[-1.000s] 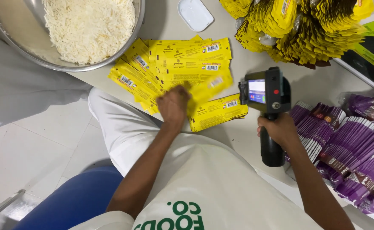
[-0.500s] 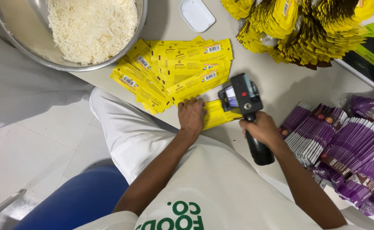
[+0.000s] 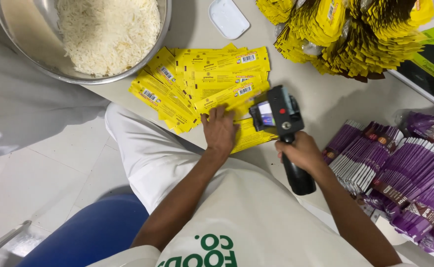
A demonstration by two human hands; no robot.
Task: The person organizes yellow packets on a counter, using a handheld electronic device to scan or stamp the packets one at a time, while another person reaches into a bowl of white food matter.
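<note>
Down at the near edge of the pale tabletop point(image 3: 321, 99), the left hand point(image 3: 219, 129) lies flat, its fingers point(image 3: 220, 112) spread and pressing on the fanned row of yellow pouches point(image 3: 204, 84), gripping nothing. Just beside it, the right hand point(image 3: 302, 151) is wrapped tight around the black handle of a handheld printer point(image 3: 279, 116), whose head tilts down onto the nearest yellow pouch, between the two hands. Behind the fan sits a steel bowl point(image 3: 165, 22) of white rice point(image 3: 109, 30). A small white lid point(image 3: 229, 18) lies beyond the pouches, a heap of yellow packets point(image 3: 345, 29) farther right, and purple packets point(image 3: 400, 173) are stacked by the right forearm.
</note>
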